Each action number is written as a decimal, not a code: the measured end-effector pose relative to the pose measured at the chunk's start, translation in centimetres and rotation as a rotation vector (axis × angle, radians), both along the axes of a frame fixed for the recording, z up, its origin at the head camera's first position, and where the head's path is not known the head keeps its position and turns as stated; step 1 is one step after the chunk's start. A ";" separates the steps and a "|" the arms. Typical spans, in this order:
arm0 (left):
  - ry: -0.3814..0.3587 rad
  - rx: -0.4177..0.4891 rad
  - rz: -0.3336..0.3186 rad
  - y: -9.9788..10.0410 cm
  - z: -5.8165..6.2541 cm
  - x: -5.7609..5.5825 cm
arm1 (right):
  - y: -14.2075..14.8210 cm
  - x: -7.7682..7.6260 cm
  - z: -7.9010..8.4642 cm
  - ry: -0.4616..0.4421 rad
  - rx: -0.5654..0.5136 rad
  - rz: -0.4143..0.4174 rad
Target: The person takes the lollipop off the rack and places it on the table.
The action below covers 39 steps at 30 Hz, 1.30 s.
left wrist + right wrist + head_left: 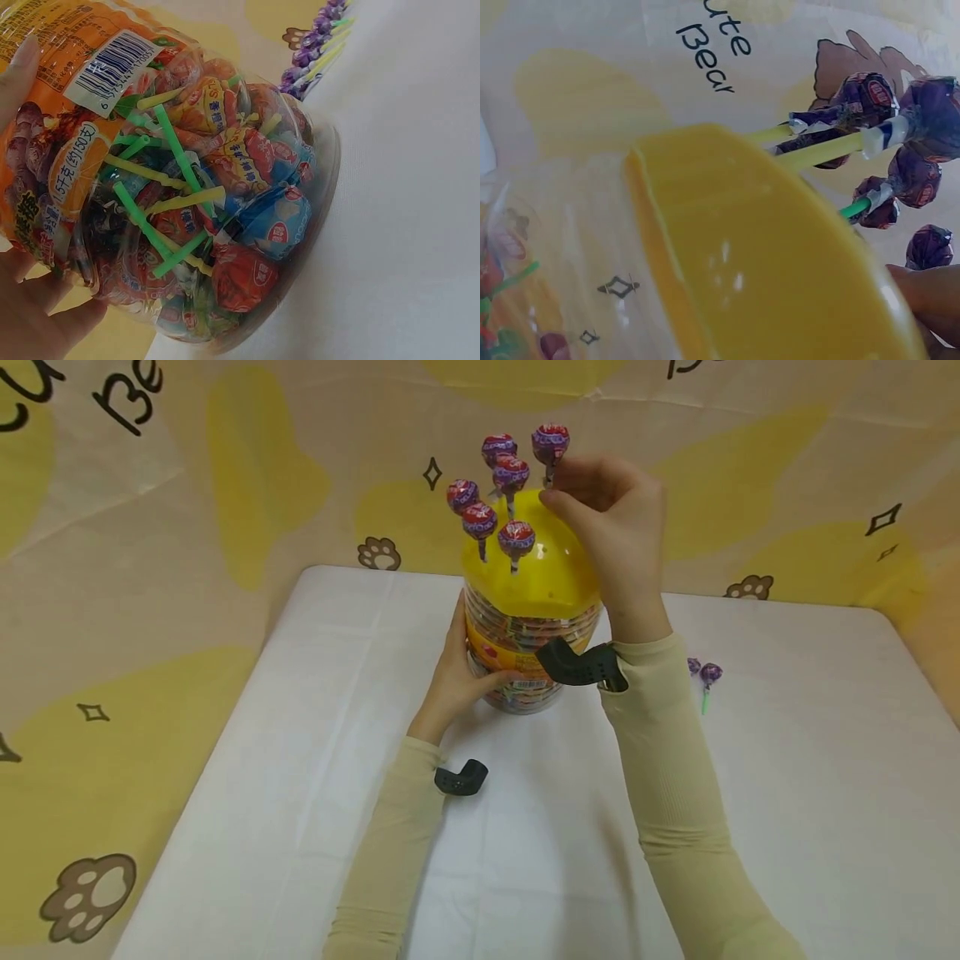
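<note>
Open lane over tabletop [525,827] between sleeves [675,777], leading to jar [502,656], narrowed by black wrist mounts [461,778]. Left hand [456,681] takes up jar's left side; right hand [622,535] bars way over lid [555,577] from right. Upright lollipops [479,521] crowd lid's left; near right part bare. Loose lollipops [711,673] lie beside right sleeve, wide room further right. Backdrop [720,510] walls far edge.

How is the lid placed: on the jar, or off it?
On: the head view shows the yellow lid capping the jar, with lollipops rising from it.
</note>
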<state>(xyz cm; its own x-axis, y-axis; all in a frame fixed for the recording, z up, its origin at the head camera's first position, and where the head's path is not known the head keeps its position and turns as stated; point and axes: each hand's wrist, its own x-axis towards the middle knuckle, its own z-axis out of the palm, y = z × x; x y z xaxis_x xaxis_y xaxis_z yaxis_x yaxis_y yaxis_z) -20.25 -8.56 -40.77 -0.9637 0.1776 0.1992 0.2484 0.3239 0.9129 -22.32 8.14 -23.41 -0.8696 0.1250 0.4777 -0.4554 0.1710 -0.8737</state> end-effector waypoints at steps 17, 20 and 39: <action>-0.020 0.024 -0.012 -0.1 -0.1 -0.2 | -0.3 -0.8 0.2 0.041 0.033 0.003; -0.027 0.030 -0.016 -0.1 -0.1 -0.2 | -0.3 -0.9 0.3 0.050 0.013 0.011; -0.014 0.032 -0.012 0.0 0.1 0.0 | 0.5 0.3 0.5 0.110 -0.113 0.074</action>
<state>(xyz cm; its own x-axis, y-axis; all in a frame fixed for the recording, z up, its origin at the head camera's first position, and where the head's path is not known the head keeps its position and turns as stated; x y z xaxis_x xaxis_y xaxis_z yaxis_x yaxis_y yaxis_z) -20.22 -8.53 -40.63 -0.9643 0.1826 0.1917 0.2394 0.2919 0.9260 -22.00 8.65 -22.92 -0.8217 0.1204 0.5570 -0.5570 0.0368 -0.8297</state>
